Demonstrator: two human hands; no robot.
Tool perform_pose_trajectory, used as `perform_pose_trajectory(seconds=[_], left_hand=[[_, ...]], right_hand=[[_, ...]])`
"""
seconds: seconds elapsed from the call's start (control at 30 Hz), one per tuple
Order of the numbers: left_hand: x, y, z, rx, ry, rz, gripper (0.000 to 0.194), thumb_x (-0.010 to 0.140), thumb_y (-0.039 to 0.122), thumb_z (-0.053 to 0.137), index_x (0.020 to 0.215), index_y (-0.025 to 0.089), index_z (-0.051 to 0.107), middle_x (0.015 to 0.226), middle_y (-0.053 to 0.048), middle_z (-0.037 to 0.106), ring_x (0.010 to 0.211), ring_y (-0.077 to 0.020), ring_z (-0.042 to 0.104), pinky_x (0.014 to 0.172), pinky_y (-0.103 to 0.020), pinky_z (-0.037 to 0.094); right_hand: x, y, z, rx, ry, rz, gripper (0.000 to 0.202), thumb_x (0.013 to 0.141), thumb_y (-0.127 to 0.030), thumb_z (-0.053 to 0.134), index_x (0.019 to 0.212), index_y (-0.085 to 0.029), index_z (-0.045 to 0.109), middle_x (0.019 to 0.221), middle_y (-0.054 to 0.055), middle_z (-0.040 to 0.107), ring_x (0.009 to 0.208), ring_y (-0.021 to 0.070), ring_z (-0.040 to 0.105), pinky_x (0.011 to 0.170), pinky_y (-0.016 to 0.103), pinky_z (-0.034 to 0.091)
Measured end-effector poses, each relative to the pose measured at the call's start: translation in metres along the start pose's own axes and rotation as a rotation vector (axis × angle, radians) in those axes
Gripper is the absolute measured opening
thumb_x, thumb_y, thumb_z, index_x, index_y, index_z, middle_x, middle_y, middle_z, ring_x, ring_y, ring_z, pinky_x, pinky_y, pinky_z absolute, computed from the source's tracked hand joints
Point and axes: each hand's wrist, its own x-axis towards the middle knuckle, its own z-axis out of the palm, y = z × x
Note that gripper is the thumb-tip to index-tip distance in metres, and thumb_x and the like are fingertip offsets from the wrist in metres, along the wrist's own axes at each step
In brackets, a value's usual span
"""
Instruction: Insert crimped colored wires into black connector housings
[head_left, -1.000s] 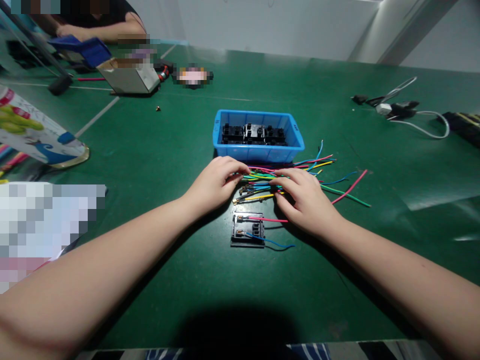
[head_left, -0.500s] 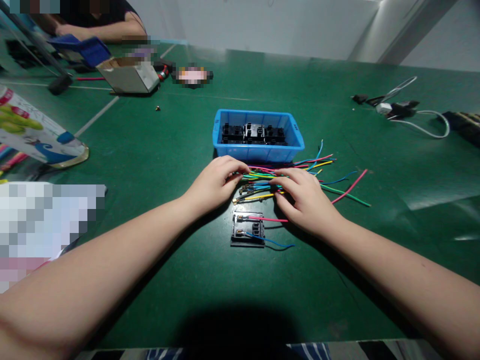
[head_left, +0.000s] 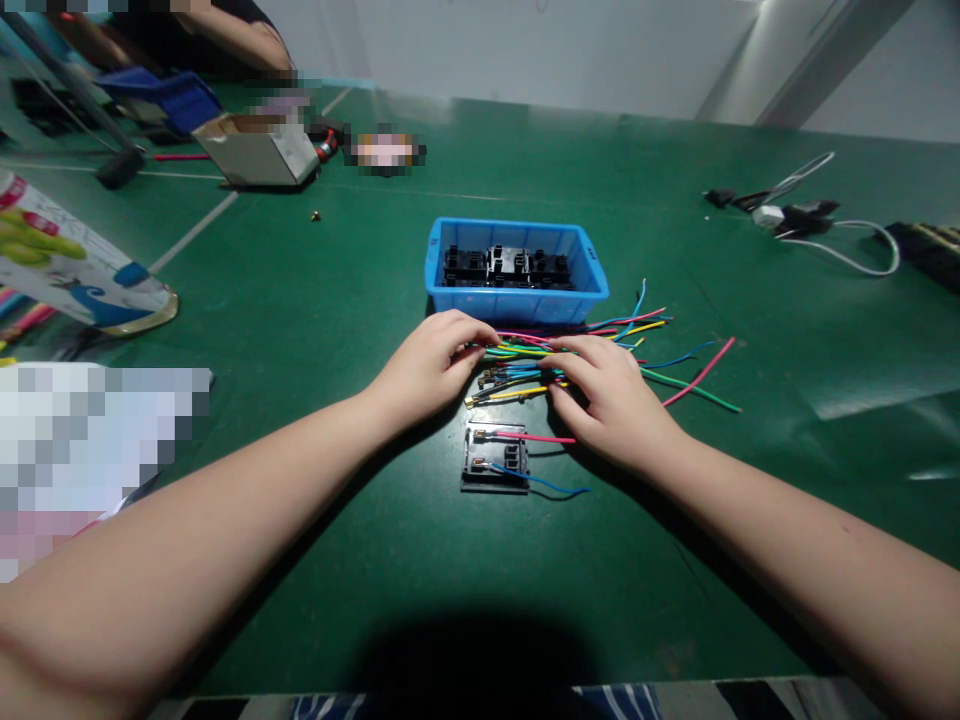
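Note:
A loose bundle of coloured wires (head_left: 517,351) with metal terminals at its left ends lies on the green table. My left hand (head_left: 435,360) is closed at the bundle's left end, its thumb and fingertips around some wires. Over the middle of the bundle rests my right hand (head_left: 604,392), its curved fingers apart and touching the wires; its palm side is hidden. Just below them sits a black plastic plate (head_left: 495,478) with a red wire (head_left: 536,437) and a blue wire (head_left: 544,483) laid across it. A blue bin (head_left: 517,305) behind the wires holds several black plastic parts (head_left: 508,265).
At the left are a printed canister (head_left: 82,260) and a white sheet (head_left: 90,430). Farther back stand a white box (head_left: 259,158) and a blue tray (head_left: 161,95), near another person's arm (head_left: 240,40). A white cable (head_left: 840,265) with a plug lies at the right.
My hands, the wires and the plate stay where they were. In the background, the other person's arms have shifted.

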Motion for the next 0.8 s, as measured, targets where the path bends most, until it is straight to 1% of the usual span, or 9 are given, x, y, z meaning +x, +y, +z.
perform_pose_trajectory(seconds=[0.23,0.57,0.8], left_hand=[[-0.0003,0.0015,-0.0005,0.006,-0.009,-0.030,0.018,0.091,0.018,0.053,0.101,0.019,0.067,0.104,-0.005,0.068,0.100,-0.0192,0.061,0.090,-0.036,0.049],[0.0003,0.0012,-0.0003,-0.003,0.003,-0.023,0.018,0.090,0.017,0.053,0.102,0.017,0.067,0.104,-0.006,0.069,0.098,-0.0185,0.061,0.090,-0.036,0.049],[0.0003,0.0023,-0.0016,-0.011,0.003,-0.032,0.021,0.090,0.018,0.052,0.103,0.019,0.068,0.105,-0.006,0.068,0.099,-0.0189,0.061,0.089,-0.036,0.050]], right_hand=[[0.0001,0.0016,0.0007,0.005,-0.007,0.000,0.026,0.089,-0.024,0.052,0.112,-0.021,0.065,0.131,0.012,0.062,0.121,0.0302,0.054,0.101,0.051,0.041],[0.0005,0.0007,-0.0001,0.002,-0.010,0.001,0.027,0.089,-0.024,0.052,0.112,-0.019,0.065,0.131,0.012,0.062,0.121,0.0303,0.055,0.101,0.051,0.041],[0.0005,0.0008,0.0001,0.000,-0.011,-0.001,0.027,0.090,-0.024,0.052,0.113,-0.020,0.065,0.132,0.012,0.062,0.121,0.0302,0.054,0.102,0.051,0.041]])
